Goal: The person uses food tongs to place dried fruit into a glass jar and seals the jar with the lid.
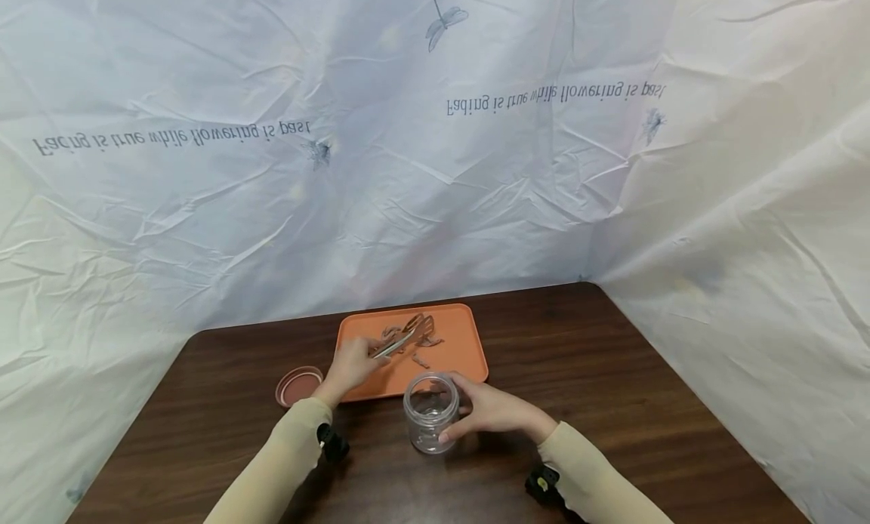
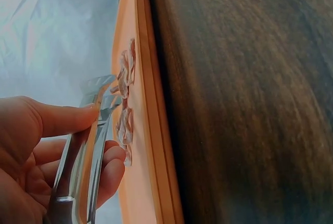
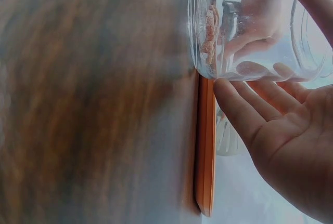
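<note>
My left hand (image 1: 352, 367) holds metal tongs (image 2: 89, 156) between thumb and fingers, over the near left part of an orange tray (image 1: 462, 358). The tongs' tips reach in among several brownish, shrivelled strips (image 2: 125, 125) on the tray; whether they pinch one I cannot tell. My right hand (image 1: 503, 411) grips a clear, lidless jar (image 1: 430, 433) from its right side, thumb in front and fingers behind. The jar stands upright on the table just before the tray's near edge. Through its wall, the right wrist view shows strips, apparently those on the tray behind.
A reddish round lid (image 1: 300, 386) lies on the dark wooden table (image 1: 584, 358), left of the tray and beside my left wrist. White printed cloth (image 1: 408, 207) hangs behind the table's far edge and along both sides.
</note>
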Motion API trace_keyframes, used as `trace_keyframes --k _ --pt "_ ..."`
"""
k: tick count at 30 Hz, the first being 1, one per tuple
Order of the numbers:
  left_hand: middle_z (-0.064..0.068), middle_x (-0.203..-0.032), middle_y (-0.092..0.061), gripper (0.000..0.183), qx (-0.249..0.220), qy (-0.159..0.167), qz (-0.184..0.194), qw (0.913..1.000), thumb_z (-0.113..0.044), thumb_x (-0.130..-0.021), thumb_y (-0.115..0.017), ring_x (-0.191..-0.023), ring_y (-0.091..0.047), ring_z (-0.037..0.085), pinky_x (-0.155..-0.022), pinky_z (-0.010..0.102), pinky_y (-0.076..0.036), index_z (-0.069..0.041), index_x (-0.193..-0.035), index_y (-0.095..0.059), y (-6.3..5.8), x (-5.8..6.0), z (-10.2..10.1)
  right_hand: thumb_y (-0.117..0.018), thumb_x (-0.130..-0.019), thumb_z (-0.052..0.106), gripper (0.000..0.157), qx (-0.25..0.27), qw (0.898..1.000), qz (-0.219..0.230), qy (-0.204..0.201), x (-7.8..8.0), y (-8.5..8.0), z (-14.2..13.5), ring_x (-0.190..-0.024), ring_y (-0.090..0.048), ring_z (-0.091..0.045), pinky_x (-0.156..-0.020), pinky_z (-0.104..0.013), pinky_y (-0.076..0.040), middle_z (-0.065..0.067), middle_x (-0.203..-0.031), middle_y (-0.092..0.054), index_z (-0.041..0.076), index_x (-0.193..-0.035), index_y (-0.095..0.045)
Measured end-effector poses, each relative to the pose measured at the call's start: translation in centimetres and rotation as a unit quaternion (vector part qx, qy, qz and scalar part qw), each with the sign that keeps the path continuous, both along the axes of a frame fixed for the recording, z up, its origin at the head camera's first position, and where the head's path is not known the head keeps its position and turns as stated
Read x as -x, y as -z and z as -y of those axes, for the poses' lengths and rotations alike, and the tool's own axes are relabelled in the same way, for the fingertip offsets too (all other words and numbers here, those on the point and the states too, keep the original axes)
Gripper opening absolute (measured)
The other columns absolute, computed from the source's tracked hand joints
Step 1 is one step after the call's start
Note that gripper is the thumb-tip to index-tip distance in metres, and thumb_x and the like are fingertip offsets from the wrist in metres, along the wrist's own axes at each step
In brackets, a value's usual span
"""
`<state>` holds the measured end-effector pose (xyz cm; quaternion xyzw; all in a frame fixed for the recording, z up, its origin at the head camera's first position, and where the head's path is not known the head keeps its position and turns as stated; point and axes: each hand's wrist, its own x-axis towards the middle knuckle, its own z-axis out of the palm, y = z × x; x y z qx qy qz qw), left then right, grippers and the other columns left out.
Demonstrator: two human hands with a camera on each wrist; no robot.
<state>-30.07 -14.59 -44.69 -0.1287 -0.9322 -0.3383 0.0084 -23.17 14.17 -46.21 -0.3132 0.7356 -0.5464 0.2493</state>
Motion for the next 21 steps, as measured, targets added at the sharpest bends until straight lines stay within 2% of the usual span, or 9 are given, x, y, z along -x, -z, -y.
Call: trace_keyframes --k 4,8,21 --pt "0.009 -0.080 -0.070 0.034 0.008 -0.002 -0.012 0.9999 -0.013 -0.092 -0.075 -0.051 -0.038 0.013 -0.051 0.030 -0.031 0.000 -0.123 -0.072 -0.04 -0.26 -0.12 -0.082 -0.087 0.025 0.088 -0.001 1.000 0.000 -0.001 0.00 0.08 -0.03 -0.134 -0.051 -0.025 -0.103 -0.027 -0.045 -0.010 -0.150 -0.045 0.016 -0.157 -0.030" --pt "0.005 -0.084 -0.070 0.027 0.014 0.001 -0.034 0.9993 -0.011 -0.091 -0.075 -0.056 -0.045 0.015 -0.052 0.031 -0.033 -0.001 -0.116 -0.075 0.01 -0.56 -0.16 -0.082 -0.088 0.023 0.086 0.001 1.000 -0.002 -0.002 0.02 0.10 -0.03 -0.134 -0.051 -0.025 -0.102 -0.029 -0.046 -0.012 -0.152 -0.043 0.019 -0.156 -0.030" --pt "0.003 -0.081 -0.069 0.024 0.008 -0.004 -0.036 0.9993 -0.011 -0.091 -0.076 -0.054 -0.043 0.015 -0.051 0.031 -0.031 -0.004 -0.114 -0.076 0.32 -0.49 0.01 -0.082 -0.088 0.021 0.085 0.001 1.000 0.005 0.001 0.11 0.14 0.05 -0.129 -0.055 -0.022 -0.099 -0.030 -0.048 -0.011 -0.150 -0.045 0.020 -0.156 -0.031"
